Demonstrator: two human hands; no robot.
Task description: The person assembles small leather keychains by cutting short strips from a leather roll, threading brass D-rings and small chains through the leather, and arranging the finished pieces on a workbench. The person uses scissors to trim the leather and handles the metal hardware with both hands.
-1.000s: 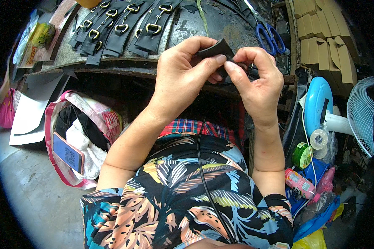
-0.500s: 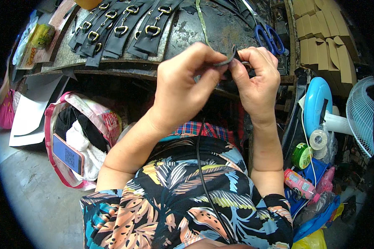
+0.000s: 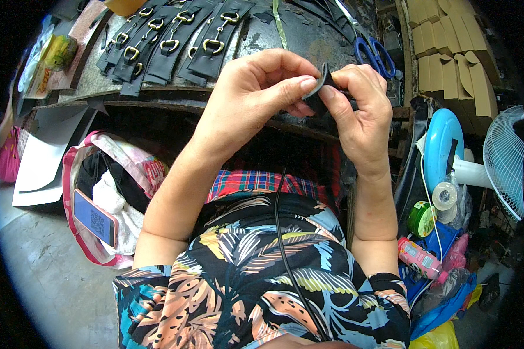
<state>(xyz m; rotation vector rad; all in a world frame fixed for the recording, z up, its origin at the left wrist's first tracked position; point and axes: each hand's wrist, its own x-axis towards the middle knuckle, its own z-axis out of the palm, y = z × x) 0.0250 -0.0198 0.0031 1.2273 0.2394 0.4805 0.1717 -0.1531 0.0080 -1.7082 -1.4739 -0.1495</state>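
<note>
The piece (image 3: 316, 103) is held up between the two hands, above the near edge of the bench (image 3: 305, 36). It is small, black and supple-looking, leather-like, with a matt face. It is bent into a curve: its upper end stands up as a narrow dark tip between the fingertips, while a broader black part hangs below the thumbs. A thin greyish edge follows the bend. Its full outline cannot be told, since fingers cover much of it.

The left hand (image 3: 253, 87) pinches one side, thumb laid along it and fingers curled behind. The right hand (image 3: 362, 107) pinches the other side between thumb and bent forefinger, the two thumb tips close together.

Beyond, black straps (image 3: 206, 63) with gold-coloured metal fittings lie in a row at left; blue-handled scissors (image 3: 360, 51) lie at right.
</note>
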